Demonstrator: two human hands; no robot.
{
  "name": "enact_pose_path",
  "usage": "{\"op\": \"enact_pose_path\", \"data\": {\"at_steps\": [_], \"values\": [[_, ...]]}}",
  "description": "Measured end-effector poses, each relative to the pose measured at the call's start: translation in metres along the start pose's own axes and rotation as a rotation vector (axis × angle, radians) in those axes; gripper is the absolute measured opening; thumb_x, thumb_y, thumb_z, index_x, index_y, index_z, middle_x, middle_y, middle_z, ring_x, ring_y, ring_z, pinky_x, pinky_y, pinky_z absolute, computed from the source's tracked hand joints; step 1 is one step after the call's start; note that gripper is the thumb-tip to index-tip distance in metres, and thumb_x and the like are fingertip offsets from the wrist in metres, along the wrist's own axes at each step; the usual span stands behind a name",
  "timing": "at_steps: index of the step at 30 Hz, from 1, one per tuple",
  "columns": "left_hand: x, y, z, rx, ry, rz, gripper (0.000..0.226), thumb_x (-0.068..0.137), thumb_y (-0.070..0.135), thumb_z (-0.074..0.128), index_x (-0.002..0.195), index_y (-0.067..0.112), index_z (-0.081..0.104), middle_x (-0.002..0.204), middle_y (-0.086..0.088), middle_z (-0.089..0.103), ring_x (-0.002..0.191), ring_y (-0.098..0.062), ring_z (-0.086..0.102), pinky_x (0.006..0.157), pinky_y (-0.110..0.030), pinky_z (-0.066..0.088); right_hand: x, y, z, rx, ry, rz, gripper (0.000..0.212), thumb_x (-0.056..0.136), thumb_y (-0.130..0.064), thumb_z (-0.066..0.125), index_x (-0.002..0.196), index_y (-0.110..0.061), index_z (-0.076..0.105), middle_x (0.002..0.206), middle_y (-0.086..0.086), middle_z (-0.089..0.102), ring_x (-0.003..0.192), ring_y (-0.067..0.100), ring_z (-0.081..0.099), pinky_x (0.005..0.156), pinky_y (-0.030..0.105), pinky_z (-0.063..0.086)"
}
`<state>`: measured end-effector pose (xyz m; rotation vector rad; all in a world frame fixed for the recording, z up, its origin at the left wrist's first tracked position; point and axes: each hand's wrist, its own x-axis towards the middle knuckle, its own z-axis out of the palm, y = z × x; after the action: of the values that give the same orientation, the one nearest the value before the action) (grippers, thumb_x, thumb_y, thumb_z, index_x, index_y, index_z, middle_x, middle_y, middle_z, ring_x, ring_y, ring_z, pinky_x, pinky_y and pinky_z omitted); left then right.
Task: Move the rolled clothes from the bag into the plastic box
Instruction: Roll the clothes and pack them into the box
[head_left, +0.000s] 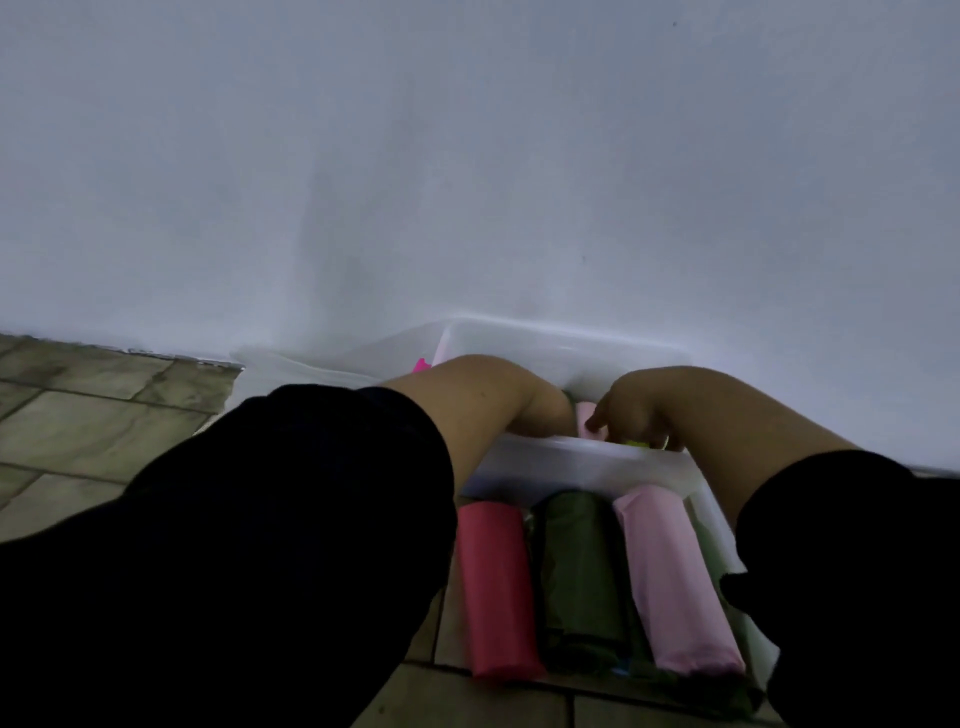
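A white translucent plastic box (566, 340) stands against the wall. Both my forearms reach over its near rim. My right hand (631, 415) curls down inside it, thumb and fingers on a pale pink rolled cloth (584, 413). My left hand (548, 413) dips in beside that roll, its fingers hidden behind the rim. A bit of yellow-green cloth (639, 444) shows under my right hand. In front of the box lie a red roll (496, 587), a dark green roll (579, 566) and a pink roll (675, 582), side by side in what seems a clear bag.
The white wall (467, 182) rises right behind the box. A translucent lid-like sheet (311, 364) lies left of the box. Tiled floor (93, 415) stretches to the left and shows at the bottom. My dark sleeves (260, 545) cover much of the foreground.
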<state>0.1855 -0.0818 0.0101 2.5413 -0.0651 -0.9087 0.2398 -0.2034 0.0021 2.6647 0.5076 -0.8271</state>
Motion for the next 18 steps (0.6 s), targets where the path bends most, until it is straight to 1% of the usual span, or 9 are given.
{"op": "enact_pose_path", "data": {"at_steps": [1,3,5,6,12,14,15,16,18], "values": [[0.002,0.0,0.001,-0.019,-0.009,-0.018,0.031,0.098,0.02,0.047,0.126,0.006,0.052,0.101,-0.007,0.049,0.071,-0.016,0.044,0.049,-0.023,0.032,0.001,-0.002,0.001,-0.015,-0.014,-0.008,0.046,0.094,-0.021,0.051,0.14,-0.019,0.044,0.137,0.011,0.049,0.104,0.023,0.052,0.078,0.028,0.038],[0.007,-0.001,0.003,-0.05,-0.025,-0.044,0.03,0.097,0.018,0.048,0.123,0.004,0.054,0.1,-0.01,0.054,0.082,-0.022,0.052,0.067,-0.027,0.041,0.006,-0.002,0.004,-0.004,-0.014,-0.004,0.045,0.093,-0.02,0.049,0.138,-0.018,0.047,0.135,0.012,0.049,0.107,0.025,0.052,0.079,0.029,0.038],[0.016,-0.004,0.006,-0.044,-0.03,-0.037,0.031,0.096,0.016,0.049,0.124,0.002,0.053,0.117,-0.018,0.057,0.097,-0.027,0.054,0.088,-0.035,0.043,0.01,-0.001,0.005,-0.007,-0.01,-0.003,0.045,0.093,-0.021,0.048,0.138,-0.018,0.048,0.135,0.012,0.049,0.116,0.028,0.05,0.082,0.031,0.037],[0.017,-0.005,0.007,-0.04,-0.019,-0.032,0.032,0.095,0.017,0.051,0.125,0.004,0.054,0.123,-0.018,0.056,0.099,-0.026,0.053,0.091,-0.036,0.041,0.012,0.0,0.006,-0.011,-0.009,-0.001,0.045,0.093,-0.022,0.048,0.138,-0.019,0.048,0.135,0.012,0.049,0.117,0.028,0.049,0.082,0.031,0.037],[0.005,-0.003,0.006,-0.048,0.033,-0.036,0.031,0.094,0.029,0.054,0.12,0.011,0.056,0.116,-0.009,0.055,0.091,-0.021,0.052,0.076,-0.028,0.038,0.007,0.003,0.01,0.056,-0.005,0.019,0.045,0.095,-0.027,0.048,0.14,-0.018,0.045,0.139,0.011,0.047,0.122,0.027,0.046,0.097,0.034,0.037],[-0.008,-0.004,0.004,0.104,0.18,0.037,0.042,0.095,0.036,0.049,0.131,0.015,0.052,0.13,-0.005,0.053,0.108,-0.022,0.053,0.086,-0.029,0.04,-0.003,0.004,0.01,0.141,0.036,0.025,0.045,0.096,-0.029,0.048,0.139,-0.016,0.045,0.14,0.01,0.047,0.123,0.027,0.046,0.096,0.033,0.038],[-0.017,-0.005,0.002,0.187,0.288,0.098,0.045,0.095,0.038,0.048,0.136,0.019,0.048,0.139,-0.005,0.049,0.12,-0.023,0.048,0.095,-0.03,0.036,-0.01,0.004,0.01,0.183,0.146,0.016,0.043,0.095,-0.028,0.049,0.136,-0.016,0.049,0.138,0.01,0.049,0.123,0.026,0.047,0.096,0.032,0.039],[-0.026,-0.007,-0.001,0.22,0.386,0.152,0.047,0.094,0.039,0.048,0.138,0.023,0.046,0.143,-0.004,0.046,0.127,-0.022,0.044,0.1,-0.03,0.033,-0.018,0.004,0.011,0.252,0.338,0.0,0.038,0.094,-0.025,0.051,0.13,-0.016,0.055,0.134,0.009,0.054,0.12,0.026,0.05,0.095,0.031,0.04],[-0.048,-0.012,-0.004,0.176,0.525,0.212,0.048,0.091,0.042,0.052,0.137,0.027,0.047,0.143,-0.002,0.046,0.127,-0.02,0.044,0.099,-0.029,0.034,-0.039,-0.004,0.019,0.522,0.805,-0.006,0.025,0.086,-0.02,0.052,0.107,-0.02,0.065,0.112,0.006,0.066,0.102,0.024,0.059,0.082,0.031,0.046]]}}
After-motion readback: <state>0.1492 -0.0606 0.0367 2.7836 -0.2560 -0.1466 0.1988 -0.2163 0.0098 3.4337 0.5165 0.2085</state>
